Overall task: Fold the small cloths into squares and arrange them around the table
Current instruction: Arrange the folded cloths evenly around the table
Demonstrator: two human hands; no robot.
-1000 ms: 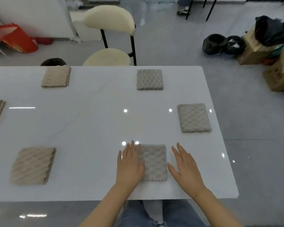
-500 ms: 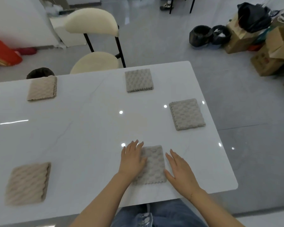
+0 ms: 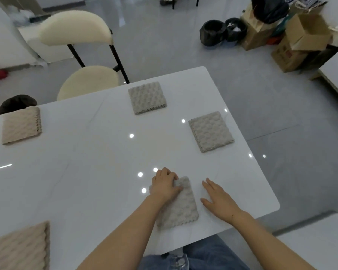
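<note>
Since a second ago, our left hand [image 3: 165, 185] has bunched its fingers over the near cloth's far-left corner, where before they lay spread flat; our right hand has slid clear of the cloth's right edge.

Items, left to right, on the white bench [image 3: 82, 172]:

1. Beige folded cloth [image 3: 21, 248], near-left corner, partly out of view.
2. Beige folded cloth, far left [image 3: 21, 125], lying flat near the far edge.
3. Grey folded cloth, far centre [image 3: 147, 97], squared, in front of the cream chair [image 3: 86, 55].
4. Near grey cloth [image 3: 180, 207], at the near edge, a little askew. Our left hand rests on its far-left part, fingers curled; whether they pinch the fabric we cannot tell.
5. Right hand [image 3: 218, 199], fingers straight and together, flat on the bench just beside item 4, not touching it.
6. Grey folded cloth, right edge [image 3: 211, 131], squared.

Handling, as we judge it: light, soft, waffle-textured pile; limp when lifted and liable to slide on the glossy top. Best taken at the corners or scalloped edges, or pressed flat under both palms to square it.
</note>
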